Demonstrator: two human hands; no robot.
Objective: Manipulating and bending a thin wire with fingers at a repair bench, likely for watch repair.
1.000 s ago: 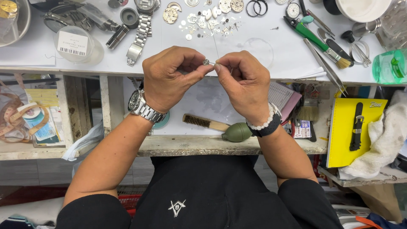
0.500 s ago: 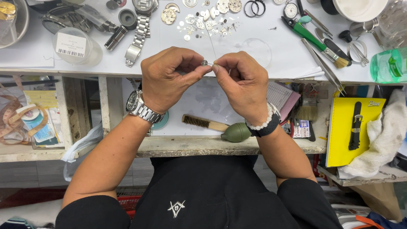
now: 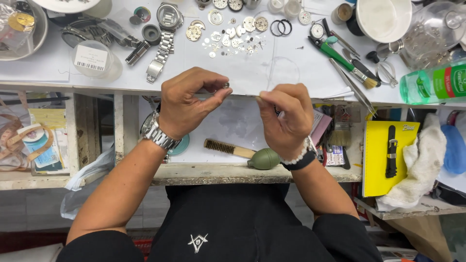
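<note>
Small metal part pinched in left hand, right hand closed apart, both at white bench edge.

White barcode label on clear tub upper left; yellow card pkg w/ black strap right; green-labelled bottle far right

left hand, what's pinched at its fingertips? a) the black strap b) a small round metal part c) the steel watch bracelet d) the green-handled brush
b: the left hand pinches a small round metal part in its fingertip grip, just above the bench edge, apart from the right hand.
</note>
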